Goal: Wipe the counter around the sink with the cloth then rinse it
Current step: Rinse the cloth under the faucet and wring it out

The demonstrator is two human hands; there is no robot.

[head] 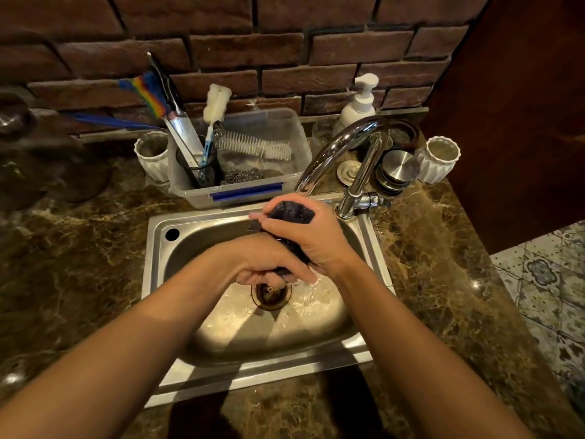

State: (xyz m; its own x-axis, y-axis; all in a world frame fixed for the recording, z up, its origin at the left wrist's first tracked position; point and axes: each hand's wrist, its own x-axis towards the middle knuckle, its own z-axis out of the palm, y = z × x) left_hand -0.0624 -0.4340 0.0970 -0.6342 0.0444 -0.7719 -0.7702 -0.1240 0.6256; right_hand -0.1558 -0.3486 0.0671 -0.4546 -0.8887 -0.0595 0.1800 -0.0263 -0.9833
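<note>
Left hand [264, 263] and right hand [311, 237] are gripping the cloth [294, 210] over the sink [154, 248]; wet marble counter [443, 280] is glistening around it.

The cloth [296, 212] is dark navy, almost black. The tabletop [95, 248] is brown marble veined in cream, and the sink [155, 258] is plain silver steel. The brick wall [247, 52] is dull red-brown with dark joints. The soap bottle [361, 103] is white, the brush [148, 93] rainbow-striped, the tub [294, 134] clear with a blue strip, and the floor tiles [544, 274] pale with a grey-blue floral pattern
</note>
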